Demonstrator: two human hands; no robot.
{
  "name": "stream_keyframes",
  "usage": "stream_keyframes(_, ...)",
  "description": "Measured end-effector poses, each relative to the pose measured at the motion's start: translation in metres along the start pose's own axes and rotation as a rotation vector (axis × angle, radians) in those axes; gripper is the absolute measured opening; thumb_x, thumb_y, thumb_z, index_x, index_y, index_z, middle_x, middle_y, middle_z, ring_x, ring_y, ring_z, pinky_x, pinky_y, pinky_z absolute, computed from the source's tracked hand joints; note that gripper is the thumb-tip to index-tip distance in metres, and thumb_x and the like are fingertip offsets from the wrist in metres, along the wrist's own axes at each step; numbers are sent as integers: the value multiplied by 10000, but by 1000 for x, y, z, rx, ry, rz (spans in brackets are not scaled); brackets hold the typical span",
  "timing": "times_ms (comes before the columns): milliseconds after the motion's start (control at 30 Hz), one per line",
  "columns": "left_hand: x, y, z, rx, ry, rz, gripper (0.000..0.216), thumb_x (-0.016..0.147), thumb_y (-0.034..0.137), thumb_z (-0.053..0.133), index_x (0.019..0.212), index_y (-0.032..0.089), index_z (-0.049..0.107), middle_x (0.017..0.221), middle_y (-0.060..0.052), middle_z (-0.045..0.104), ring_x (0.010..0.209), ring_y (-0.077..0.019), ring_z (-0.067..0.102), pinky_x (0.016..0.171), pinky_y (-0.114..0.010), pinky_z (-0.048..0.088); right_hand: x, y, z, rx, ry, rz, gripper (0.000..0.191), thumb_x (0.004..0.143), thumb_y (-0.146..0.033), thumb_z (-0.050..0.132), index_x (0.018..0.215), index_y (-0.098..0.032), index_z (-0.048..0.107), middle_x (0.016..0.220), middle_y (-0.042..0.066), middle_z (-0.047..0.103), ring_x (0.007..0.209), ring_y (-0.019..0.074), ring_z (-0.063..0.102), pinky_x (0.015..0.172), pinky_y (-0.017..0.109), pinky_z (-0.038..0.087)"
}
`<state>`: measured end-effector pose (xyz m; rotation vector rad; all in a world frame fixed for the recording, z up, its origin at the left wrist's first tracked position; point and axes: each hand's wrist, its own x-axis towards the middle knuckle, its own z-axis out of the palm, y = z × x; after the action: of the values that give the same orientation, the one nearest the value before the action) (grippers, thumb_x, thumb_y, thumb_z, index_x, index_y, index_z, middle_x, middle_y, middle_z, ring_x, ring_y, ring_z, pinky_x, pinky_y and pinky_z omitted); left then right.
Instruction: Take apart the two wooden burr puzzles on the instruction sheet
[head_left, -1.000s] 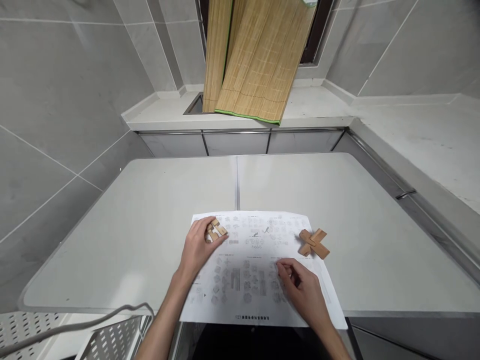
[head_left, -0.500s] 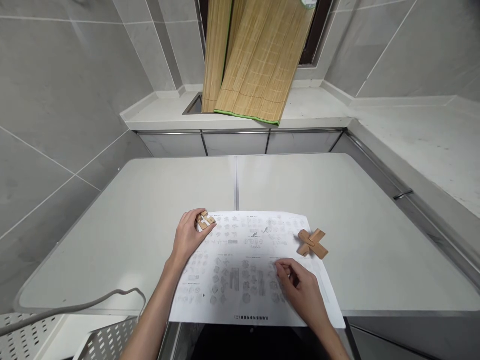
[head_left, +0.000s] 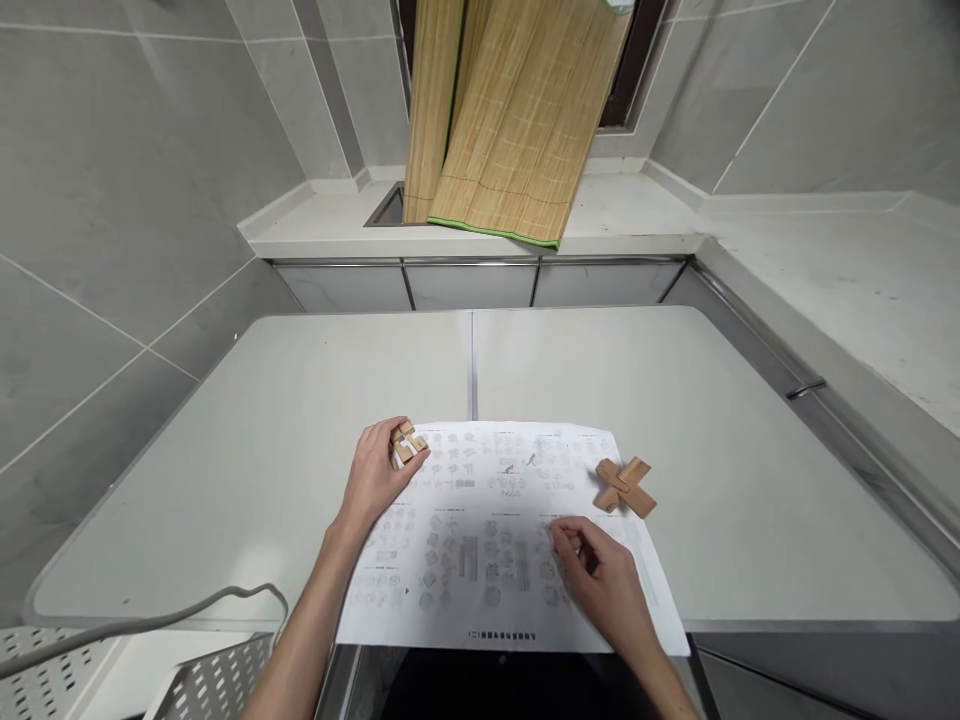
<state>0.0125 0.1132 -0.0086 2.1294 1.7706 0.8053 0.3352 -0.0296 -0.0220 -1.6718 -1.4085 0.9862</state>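
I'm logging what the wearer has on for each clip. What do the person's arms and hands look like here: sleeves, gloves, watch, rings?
Both forearms are bare up to the bottom edge of the picture, so no sleeves show. The left hand and the right hand wear no gloves. No watch, bracelet or ring is visible on either wrist or on the fingers that show.

Head camera, looking forward and down

It looks from above the near edge of the white table [head_left: 262, 420], close over the printed sheet [head_left: 510, 540], facing the bamboo blind [head_left: 510, 120] on the far counter.
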Motion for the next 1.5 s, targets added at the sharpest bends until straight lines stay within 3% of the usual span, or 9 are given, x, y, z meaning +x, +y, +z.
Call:
stream_keyframes(133, -7, 10, -1, 56, 83, 72, 454, 965, 443, 693, 1358, 264, 553, 1429, -120, 598, 1376, -375, 480, 1120, -561, 467, 1, 1, 0, 22, 12, 8, 422, 1034, -595, 540, 911, -232, 716, 725, 2, 611, 593, 166, 473, 577, 288, 410)
stream_keyframes(267, -19, 34, 2, 29, 157, 66, 340, 1008, 364, 646, 1328, 272, 580, 1428, -130, 592, 1406, -374, 452, 1146, -604, 452, 1, 1, -2, 100, 44, 66, 466, 1005, -654, 568, 925, -225, 730, 723, 17, 636, 610, 181, 526, 585, 294, 445)
stream_keyframes(533, -53, 85, 21, -171, -1, 168, 173, 1048, 289, 592, 1210, 278, 650, 1253, -79, 684, 1230, -296, 629, 1057, -535, 560, 0, 2, -8, 519, 201, 261, 518, 953, -728, 626, 823, -227, 644, 627, -13, 554, 519, 146, 480, 486, 266, 416)
stream_keyframes(700, -70, 108, 34, -281, -94, 220, 157, 1046, 247, 585, 1170, 280, 675, 1227, -84, 692, 1199, -278, 648, 1002, -481, 593, 6, 7, -16, 814, 184, 313, 522, 944, -724, 657, 857, -210, 638, 649, -8, 568, 477, 123, 473, 413, 249, 408)
stream_keyframes(1100, -82, 106, 45, -367, -133, 174, 124, 1051, 236, 573, 1112, 277, 673, 1175, -88, 702, 1136, -270, 665, 963, -484, 605, 26, 11, -44, 1081, 41, 451, 576, 948, -788, 524, 757, -247, 571, 693, 34, 582, 502, 161, 463, 359, 278, 359)
stream_keyframes(1267, -82, 105, 45, -384, -139, 145, 117, 1052, 271, 567, 1096, 274, 676, 1158, -92, 712, 1120, -279, 674, 956, -490, 608, 31, 11, -43, 991, -16, 434, 502, 946, -727, 580, 772, -257, 542, 687, 22, 591, 500, 163, 465, 390, 299, 405)
stream_keyframes(1500, -83, 103, 46, -391, -139, 134, 116, 1047, 249, 567, 1094, 276, 671, 1149, -81, 712, 1110, -266, 679, 959, -473, 605, 29, 7, -41, 1101, -23, 442, 412, 975, -587, 644, 762, -247, 552, 674, -10, 492, 530, 148, 415, 393, 275, 357)
